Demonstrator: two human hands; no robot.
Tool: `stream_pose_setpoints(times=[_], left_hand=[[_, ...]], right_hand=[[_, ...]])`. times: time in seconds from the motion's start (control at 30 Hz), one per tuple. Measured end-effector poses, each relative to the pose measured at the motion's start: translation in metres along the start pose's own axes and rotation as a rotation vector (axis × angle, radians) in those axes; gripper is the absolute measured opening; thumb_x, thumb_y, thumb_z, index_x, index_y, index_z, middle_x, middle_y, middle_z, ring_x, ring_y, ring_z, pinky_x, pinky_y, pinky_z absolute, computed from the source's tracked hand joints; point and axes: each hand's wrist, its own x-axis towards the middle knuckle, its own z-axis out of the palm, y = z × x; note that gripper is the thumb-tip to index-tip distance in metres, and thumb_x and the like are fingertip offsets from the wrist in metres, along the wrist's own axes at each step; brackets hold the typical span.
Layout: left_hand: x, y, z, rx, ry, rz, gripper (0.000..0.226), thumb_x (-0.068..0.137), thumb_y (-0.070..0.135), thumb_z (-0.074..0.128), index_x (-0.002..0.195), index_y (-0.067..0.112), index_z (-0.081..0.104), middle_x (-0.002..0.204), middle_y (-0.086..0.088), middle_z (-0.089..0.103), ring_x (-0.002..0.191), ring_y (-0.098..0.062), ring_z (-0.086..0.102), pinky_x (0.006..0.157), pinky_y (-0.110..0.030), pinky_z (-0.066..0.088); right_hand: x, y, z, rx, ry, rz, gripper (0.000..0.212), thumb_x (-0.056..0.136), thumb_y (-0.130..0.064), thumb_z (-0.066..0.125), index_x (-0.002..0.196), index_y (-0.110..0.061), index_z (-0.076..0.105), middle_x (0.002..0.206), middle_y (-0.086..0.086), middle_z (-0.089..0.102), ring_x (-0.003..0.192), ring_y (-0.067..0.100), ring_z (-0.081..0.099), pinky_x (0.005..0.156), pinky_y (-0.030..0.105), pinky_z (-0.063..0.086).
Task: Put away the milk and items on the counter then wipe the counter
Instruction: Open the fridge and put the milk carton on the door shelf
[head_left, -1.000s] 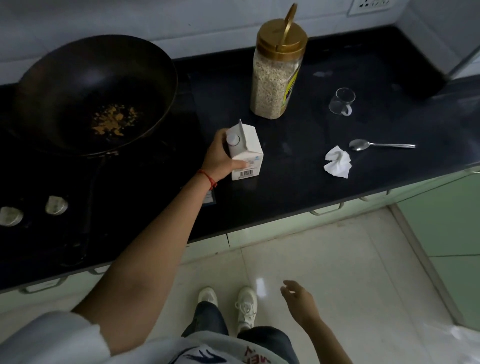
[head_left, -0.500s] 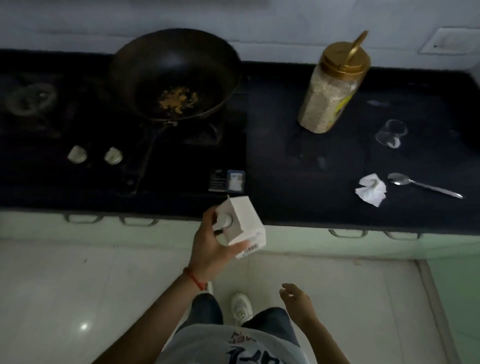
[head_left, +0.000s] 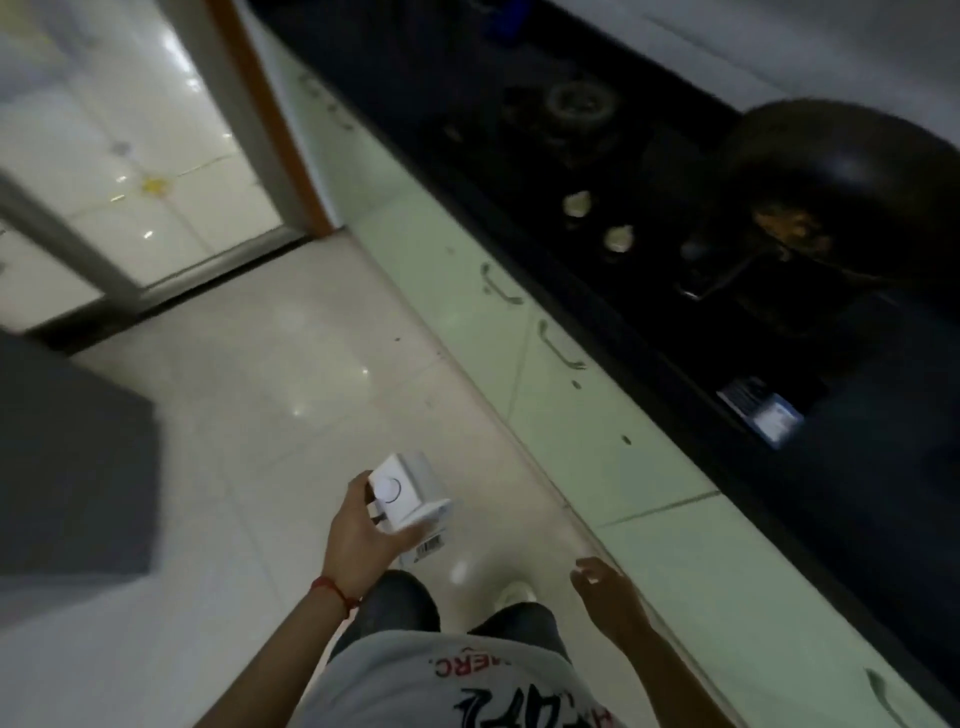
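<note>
A small white milk carton (head_left: 410, 496) with a round cap on top is held at waist height over the floor by my left hand (head_left: 358, 540), which wears a red thread at the wrist. My right hand (head_left: 605, 587) hangs empty to the right with fingers loosely apart, close to the cabinet fronts. The black counter (head_left: 857, 493) runs diagonally along the right side of the view, well away from the carton. The jar, glass, spoon and tissue are out of view.
A dark wok (head_left: 841, 192) sits on the stove with two knobs (head_left: 597, 221) in front of it. Pale green cabinet doors (head_left: 587, 415) line the counter's base. A dark grey block (head_left: 72, 467) stands at left. A doorway (head_left: 156, 156) opens at upper left.
The view has swung left, away from the counter, toward the floor and doorway. My left hand still carries the milk carton, now lower and further from the counter.
</note>
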Motion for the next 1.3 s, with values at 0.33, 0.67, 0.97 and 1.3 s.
stream_pose_setpoints(times=[0.33,0.67,0.97,1.3], left_hand=[[-0.111,-0.121,-0.158,-0.179,0.488,-0.273,0.065,0.041,0.053,0.074,0.096,0.043,0.04,0.098,0.02,0.051,0.095,-0.013,0.052,0.075,-0.019,0.044],[-0.199,-0.206,-0.292,-0.242,0.787,-0.484,0.069,0.037,0.057,0.066,0.098,0.037,0.041,0.096,0.02,0.05,0.094,-0.015,0.054,0.083,-0.035,0.049],[-0.177,-0.219,-0.383,-0.301,1.019,-0.516,0.097,0.04,0.058,0.067,0.122,0.013,0.042,0.11,0.006,0.051,0.101,-0.014,0.05,0.084,-0.032,0.05],[-0.156,-0.235,-0.461,-0.322,1.294,-0.598,0.071,0.061,0.013,0.082,0.119,0.02,0.042,0.111,0.003,0.052,0.102,-0.017,0.051,0.085,-0.037,0.051]], right_hand=[[-0.009,-0.139,0.111,-0.224,-0.248,-0.223,0.036,0.095,-0.024,0.047,0.128,-0.01,0.049,0.134,0.012,0.052,0.118,0.024,0.051,0.095,0.023,0.038],[-0.035,-0.267,0.25,-0.426,-0.364,-0.386,0.033,0.094,-0.02,0.049,0.124,-0.006,0.052,0.127,0.018,0.055,0.103,0.021,0.052,0.09,0.023,0.038],[-0.028,-0.374,0.327,-0.652,-0.442,-0.509,0.033,0.094,-0.024,0.047,0.123,-0.008,0.053,0.125,0.017,0.058,0.112,0.027,0.055,0.089,0.026,0.039],[-0.047,-0.556,0.439,-0.755,-0.625,-0.856,0.037,0.095,-0.024,0.044,0.129,-0.008,0.047,0.133,0.013,0.054,0.118,0.025,0.052,0.095,0.025,0.038]])
